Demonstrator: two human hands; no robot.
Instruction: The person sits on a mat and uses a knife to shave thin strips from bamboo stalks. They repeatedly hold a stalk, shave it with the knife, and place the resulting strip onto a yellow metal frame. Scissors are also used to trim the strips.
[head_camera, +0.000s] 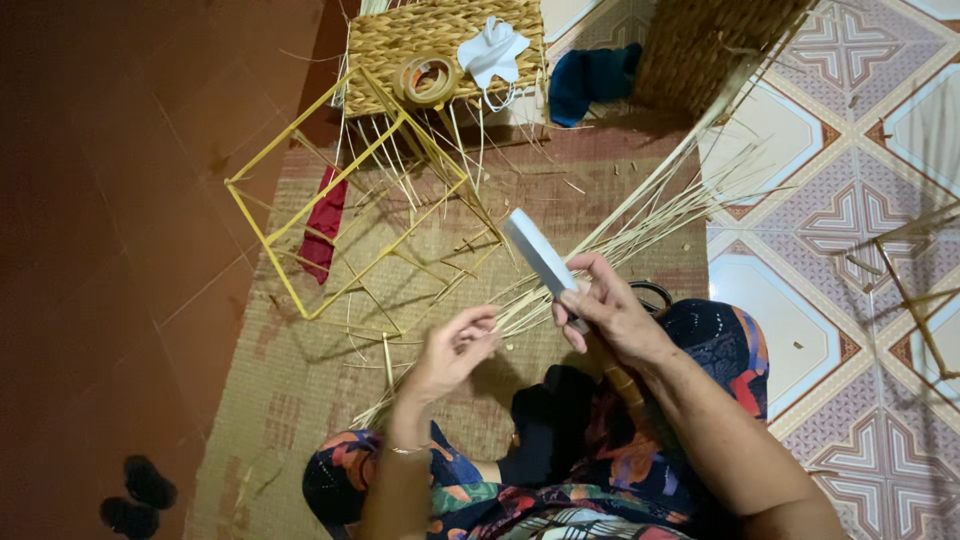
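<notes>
While the right hand (612, 312) grips the handle end of a flat grey-white blade (540, 255), its fingers clenched round the lower part, the blade slants up and away from the person, its tip over the woven mat (300, 380). Just beside the blade's lower end, the left hand (452, 350) pinches pale straw strands (640, 225) between thumb and fingertips; the strands run from that hand past the blade and fan out toward the tiled floor (860, 160). Beyond the blade, farther from the person, a yellow wire frame (300, 200) lies tilted on the mat, with loose straw scattered through it and a dark red cloth (325, 225) under its near side. Past the frame stands a woven basket (390, 40), and on top of it rest a roll of tape (428, 80) and a white crumpled cloth (492, 48). A blue cloth (590, 78) lies just beside that basket, between it and a second woven basket (700, 50). On the side of the blade away from the tiles, well apart from it, a pair of dark sandals (138, 497) sits on the brown floor (90, 250). Below the blade, the person's patterned clothing (720, 345) covers both knees.
</notes>
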